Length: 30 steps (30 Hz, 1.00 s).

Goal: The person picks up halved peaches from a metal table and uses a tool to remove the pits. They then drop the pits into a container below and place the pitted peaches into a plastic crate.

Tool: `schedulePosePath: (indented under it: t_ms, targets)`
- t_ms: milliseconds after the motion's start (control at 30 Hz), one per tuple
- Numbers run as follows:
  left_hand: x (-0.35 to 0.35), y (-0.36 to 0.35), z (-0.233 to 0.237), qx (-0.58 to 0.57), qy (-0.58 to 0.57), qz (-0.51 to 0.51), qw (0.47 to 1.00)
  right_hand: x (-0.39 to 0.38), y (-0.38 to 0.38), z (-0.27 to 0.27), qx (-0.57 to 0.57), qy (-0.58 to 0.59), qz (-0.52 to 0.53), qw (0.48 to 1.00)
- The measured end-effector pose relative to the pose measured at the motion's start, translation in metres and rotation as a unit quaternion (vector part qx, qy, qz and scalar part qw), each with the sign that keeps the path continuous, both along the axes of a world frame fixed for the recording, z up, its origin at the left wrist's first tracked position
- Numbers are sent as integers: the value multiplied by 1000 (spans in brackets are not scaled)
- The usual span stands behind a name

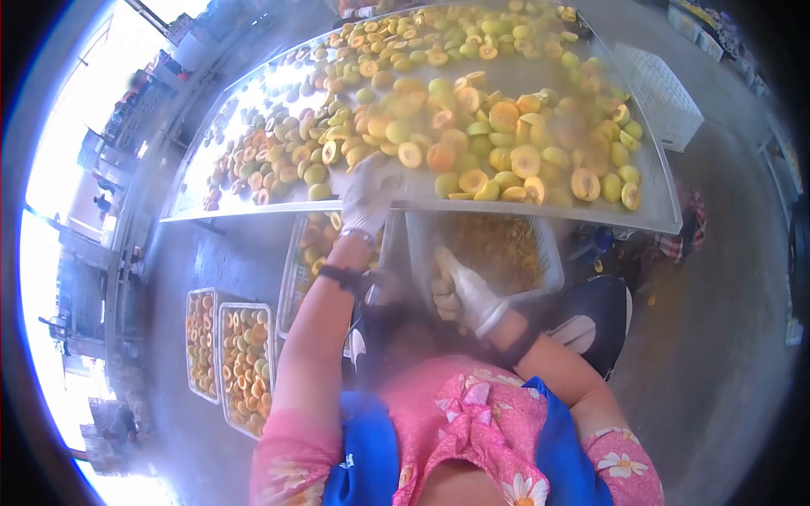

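Halved apricots [525,160] cover much of a metal table [422,205], some with the cut side up. My left hand [369,192], in a white glove, reaches over the table's near edge, right at the closest fruit; its fingers are smeared. Lower and to the right, my right hand [466,295], gloved too, is closed with the fingers curled in and the thumb side up. I cannot tell what it grips. Below that hand's side of the table, a white crate [553,257] holds a brownish-yellow mass of small pieces.
Under the table on the left is another crate [289,291] of apricot halves. Two filled crates [221,363] stand on the floor further left. A white perforated crate [666,97] is beyond the table's right side. Plaid fabric [671,244] shows near the right corner.
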State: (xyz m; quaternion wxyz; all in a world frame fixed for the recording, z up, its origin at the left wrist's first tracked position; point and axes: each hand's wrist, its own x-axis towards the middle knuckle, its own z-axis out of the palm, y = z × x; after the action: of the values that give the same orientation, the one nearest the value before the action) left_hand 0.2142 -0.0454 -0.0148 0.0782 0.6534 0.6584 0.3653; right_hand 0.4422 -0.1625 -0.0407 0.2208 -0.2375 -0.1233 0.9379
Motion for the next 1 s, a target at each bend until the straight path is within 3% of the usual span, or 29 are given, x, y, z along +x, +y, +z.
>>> schedulePosePath:
  t_ms: [33, 67, 133, 167, 233, 367, 433, 500, 533, 567, 633, 667, 700, 767, 800, 833, 900, 933, 967, 1000]
  targets:
    - [16, 9, 16, -22, 79, -13, 997, 0, 1, 0, 3, 1, -2, 1000]
    - [21, 25, 12, -19, 81, -15, 996, 0, 2, -1, 1, -12, -13, 1000]
    - [28, 53, 1, 35, 248, -31, 968, 2, 5, 1, 12, -39, -27, 999]
    - [31, 58, -1, 37, 247, -34, 968, 3, 7, 0, 13, -39, -30, 999]
    - [43, 61, 12, -102, 279, 6, 955, 6, 8, -1, 30, -29, -45, 998]
    - [42, 53, 10, -166, 98, 49, 980, 5, 7, 7, 47, -66, -52, 995]
    - [34, 49, -2, -132, 101, 25, 986, 5, 5, 19, 90, -136, -77, 984]
    - [31, 42, -5, -177, -169, -53, 968, 4, 6, 20, 137, -168, -88, 972]
    - [35, 33, -5, -140, -250, -53, 957, 4, 7, 21, 183, -199, -101, 958]
    - [39, 25, -5, -140, -249, -54, 957, 4, 6, 24, 183, -198, -102, 958]
    - [46, 2, -8, -46, -524, -46, 849, 5, 2, 32, 276, -265, -120, 916]
    - [55, -11, -11, -30, -614, -45, 787, 6, 4, 27, 307, -266, -117, 906]
    - [64, -24, -8, -28, -617, -43, 785, 5, 5, 20, 308, -268, -113, 906]
    - [79, -50, 0, -47, -839, -26, 541, 2, 4, 6, 471, -315, -177, 805]
    - [79, -58, -8, -42, -848, -70, 524, 5, 0, 17, 479, -333, -170, 794]
    - [82, -66, -13, -43, -851, -67, 519, 8, -3, 25, 477, -338, -166, 794]
    - [92, -81, -18, 12, -564, -74, 822, 13, -6, 37, 442, -389, -87, 804]
    - [92, -86, -16, -14, -665, -111, 739, 13, -8, 36, 471, -398, -103, 780]
    - [93, -90, -13, -15, -666, -114, 737, 13, -10, 33, 471, -401, -104, 779]
    - [94, -94, -10, -46, -747, -118, 653, 11, -11, 28, 515, -403, -139, 744]
